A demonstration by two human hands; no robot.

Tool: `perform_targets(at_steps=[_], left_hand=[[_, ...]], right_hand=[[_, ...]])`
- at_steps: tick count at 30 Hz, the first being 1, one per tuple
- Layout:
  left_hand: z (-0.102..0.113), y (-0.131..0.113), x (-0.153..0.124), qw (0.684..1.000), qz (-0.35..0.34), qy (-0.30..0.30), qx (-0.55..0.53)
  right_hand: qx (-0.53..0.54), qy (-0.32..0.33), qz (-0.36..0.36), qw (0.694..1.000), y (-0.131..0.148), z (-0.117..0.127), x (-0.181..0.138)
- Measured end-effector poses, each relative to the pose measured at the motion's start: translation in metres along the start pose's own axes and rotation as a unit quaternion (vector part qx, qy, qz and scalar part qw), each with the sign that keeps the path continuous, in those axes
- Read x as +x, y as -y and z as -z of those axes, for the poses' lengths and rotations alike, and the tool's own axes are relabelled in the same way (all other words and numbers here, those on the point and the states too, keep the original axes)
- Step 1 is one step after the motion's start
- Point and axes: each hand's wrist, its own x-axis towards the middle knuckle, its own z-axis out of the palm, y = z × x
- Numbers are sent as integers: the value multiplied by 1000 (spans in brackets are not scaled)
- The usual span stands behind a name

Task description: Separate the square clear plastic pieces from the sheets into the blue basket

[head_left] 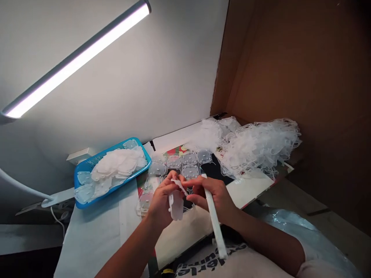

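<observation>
My left hand (162, 200) is closed on thin, frosted plastic pieces (176, 208), which hang below its fingers. My right hand (216, 195) grips a long white stick-like tool (216, 227) that slants down toward my lap; its exact kind does not show. The thumb and forefinger of that hand reach the edge of the upper piece, close to the left fingertips. Under and beyond both hands, clear plastic pieces with small studs (189, 158) lie in rows on a dark printed board (216, 168).
At the left, a blue basket (113, 183) holds a heap of frosted pieces. A tangled pile of clear plastic strips (261, 146) lies at the right, against a brown cardboard panel (292, 69). A lit tube lamp (78, 61) hangs above; a white cable (23, 185) runs at far left.
</observation>
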Motion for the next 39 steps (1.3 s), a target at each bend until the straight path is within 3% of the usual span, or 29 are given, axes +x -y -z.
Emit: perform_targets(at_steps=[3, 6, 16, 19, 21, 22, 23, 24, 27, 29, 31, 33, 36, 37, 39], left_hand=[[-6, 6, 5, 997, 11, 29, -75], [-8, 11, 9, 992, -8, 52, -112], [-7, 25, 8, 989, -45, 74, -122], [-3, 25, 10, 993, -62, 87, -48], [5, 10, 15, 981, -115, 51, 148], [10, -5, 19, 947, -155, 9, 282], [18, -24, 23, 877, -205, -51, 431], [26, -47, 28, 756, -266, -151, 579], [56, -125, 42, 599, -309, -292, 678], [75, -169, 49, 545, -314, -334, 702], [88, -194, 53, 497, -310, -345, 733], [92, -199, 54, 436, -325, -330, 771], [88, -168, 52, 342, -371, -261, 823], [86, -149, 50, 328, -375, -218, 839], [86, -106, 41, 335, -355, -102, 867]], right_hand=[[-73, 14, 78, 994, -1, -9, -4], [-80, 34, 108, 990, -2, -16, -9], [-41, -8, 100, 994, -1, -10, -13], [-45, -16, 106, 993, -5, -7, -14], [-69, -34, 83, 994, -11, -1, -14], [-87, -44, 61, 993, -16, 4, -14], [-105, -51, 34, 993, -21, 10, -14], [-122, -55, 6, 991, -28, 17, -13], [-177, -44, -59, 981, -50, 38, -14], [-218, -29, -56, 974, -64, 48, -17], [-240, 12, -23, 970, -75, 51, -21], [-245, 79, 10, 966, -83, 49, -26], [-246, 155, 23, 957, -89, 44, -32], [-242, 163, 22, 956, -90, 43, -33], [-216, 172, 8, 961, -87, 42, -36]])
